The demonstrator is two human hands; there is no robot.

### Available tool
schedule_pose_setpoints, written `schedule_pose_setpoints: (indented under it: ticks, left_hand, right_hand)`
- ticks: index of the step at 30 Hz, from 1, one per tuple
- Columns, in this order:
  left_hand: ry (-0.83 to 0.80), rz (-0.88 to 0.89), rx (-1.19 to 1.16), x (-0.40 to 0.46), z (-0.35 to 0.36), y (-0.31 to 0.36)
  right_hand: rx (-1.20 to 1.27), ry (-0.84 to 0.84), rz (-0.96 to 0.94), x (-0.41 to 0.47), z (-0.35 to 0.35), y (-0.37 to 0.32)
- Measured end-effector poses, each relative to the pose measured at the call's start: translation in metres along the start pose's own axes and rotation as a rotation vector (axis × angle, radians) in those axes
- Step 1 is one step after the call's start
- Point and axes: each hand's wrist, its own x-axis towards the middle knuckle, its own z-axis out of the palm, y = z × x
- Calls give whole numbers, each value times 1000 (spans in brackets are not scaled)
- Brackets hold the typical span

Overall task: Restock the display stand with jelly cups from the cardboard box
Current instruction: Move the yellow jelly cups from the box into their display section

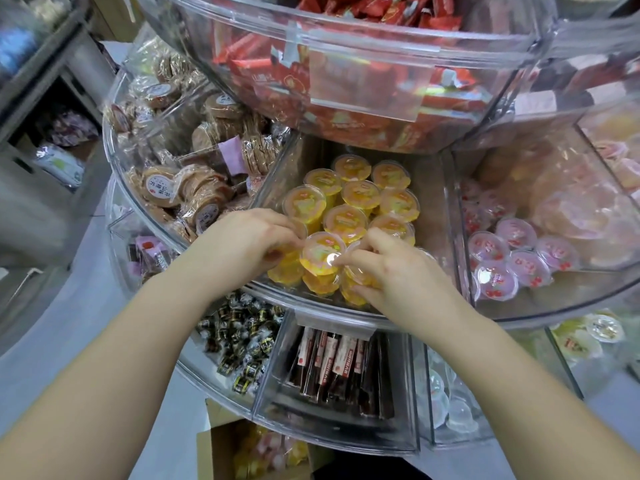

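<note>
Left of my bin lay round brown biscuit packs; red wrapped sweets filled the tier above. Below sat dark foil candies beside long dark-red snack sticks, and pink cups stood rightward.

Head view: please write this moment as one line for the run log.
stage: placing | left hand: holds yellow jelly cups | right hand: holds same cups | place: middle compartment | cardboard box: below

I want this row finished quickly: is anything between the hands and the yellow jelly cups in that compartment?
Nothing visible. The left hand and right hand already touch the front yellow jelly cups, inside the open-topped compartment.
</note>
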Motion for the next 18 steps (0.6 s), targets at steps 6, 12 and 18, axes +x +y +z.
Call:
schedule_pose_setpoints:
  ticks: [6, 12, 18]
  left_hand:
    - [-86, -62, -29, -4, -3, -1]
    - [-36, -169, -56, 0, 5, 9]
    - [-97, -215, 1, -8, 6, 4]
  right_hand:
    - [82, -33, 17, -3, -3, 6]
    - [165, 111, 84, 11, -12, 3]
    - [61, -18, 35, 77, -16, 3]
